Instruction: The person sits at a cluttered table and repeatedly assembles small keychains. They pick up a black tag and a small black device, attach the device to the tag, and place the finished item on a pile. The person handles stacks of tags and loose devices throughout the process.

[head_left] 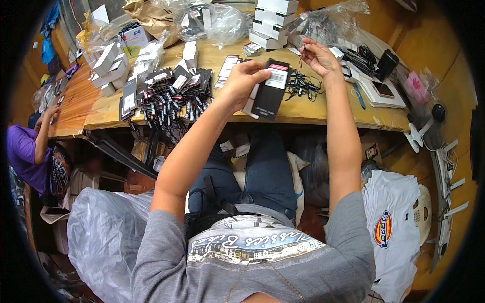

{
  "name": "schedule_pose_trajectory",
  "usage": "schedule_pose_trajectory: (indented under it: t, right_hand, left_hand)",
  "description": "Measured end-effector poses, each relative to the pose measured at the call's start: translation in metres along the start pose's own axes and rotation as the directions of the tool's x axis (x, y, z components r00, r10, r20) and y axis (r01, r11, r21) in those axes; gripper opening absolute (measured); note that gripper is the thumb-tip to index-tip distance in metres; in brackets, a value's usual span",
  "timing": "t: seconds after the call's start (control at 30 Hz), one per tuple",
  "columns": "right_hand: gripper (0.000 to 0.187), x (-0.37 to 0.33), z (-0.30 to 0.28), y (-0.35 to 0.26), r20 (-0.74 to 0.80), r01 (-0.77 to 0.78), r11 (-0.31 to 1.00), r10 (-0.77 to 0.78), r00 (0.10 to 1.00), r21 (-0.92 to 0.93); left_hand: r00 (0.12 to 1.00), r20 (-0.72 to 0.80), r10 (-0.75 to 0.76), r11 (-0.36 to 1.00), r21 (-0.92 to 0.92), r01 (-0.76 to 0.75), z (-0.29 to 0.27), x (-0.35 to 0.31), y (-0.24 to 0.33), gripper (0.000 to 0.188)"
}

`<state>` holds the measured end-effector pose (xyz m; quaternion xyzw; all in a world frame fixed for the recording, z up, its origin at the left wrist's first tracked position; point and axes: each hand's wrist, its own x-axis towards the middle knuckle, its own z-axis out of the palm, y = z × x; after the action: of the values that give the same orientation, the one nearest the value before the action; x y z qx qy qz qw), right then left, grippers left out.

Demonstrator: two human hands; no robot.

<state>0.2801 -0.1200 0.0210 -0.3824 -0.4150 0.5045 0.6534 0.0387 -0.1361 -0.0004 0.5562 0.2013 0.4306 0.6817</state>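
While left hand (245, 81) grips: black tags (273, 96), at least two, above table (348, 113) near its front edge; overlap hides exact count.
Right hand (321, 59): fingertips pinched on thin black cord (302, 50); far end hard to make out.
Tag pile (177, 86): left of left hand, too overlapped to count.
Cord bunch (303, 87): below right hand, tangled, uncountable.
Box stack (272, 28): four white visible, top cut off.

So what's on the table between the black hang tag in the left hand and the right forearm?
In the head view, a loose heap of black cords lies between the black hang tag and the right forearm.
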Motion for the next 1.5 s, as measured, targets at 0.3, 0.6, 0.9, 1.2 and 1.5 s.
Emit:
schedule_pose_trajectory:
  t: [0.3,0.6,0.9,1.2,1.5]
  right_hand:
    - [0.016,-0.029,0.056,0.001,0.061,0.150,0.976,-0.161,0.985,0.156]
    - [0.013,-0.060,0.038,-0.017,0.023,0.310,0.848,-0.353,0.935,0.429]
    - [0.016,-0.145,0.049,-0.010,-0.119,0.562,0.787,-0.551,0.826,0.255]
    - [0.008,-0.185,0.093,0.087,-0.145,0.278,0.915,-0.329,0.933,-0.291]
    - [0.007,-0.182,0.110,0.113,-0.137,0.287,0.894,-0.350,0.927,-0.343]
  left_hand:
    - [0.977,0.209,-0.044,0.991,-0.114,0.069,0.025,0.019,-0.006,0.020]
    - [0.947,0.173,-0.269,0.962,0.012,0.271,0.015,-0.067,-0.017,0.020]
    - [0.989,-0.078,-0.122,0.982,-0.154,0.109,-0.025,-0.103,-0.051,0.012]
    - [0.971,-0.213,0.107,0.992,-0.035,-0.118,-0.017,-0.110,-0.059,0.027]
    - [0.909,-0.244,0.338,0.895,0.383,-0.230,-0.009,-0.116,-0.056,0.033]
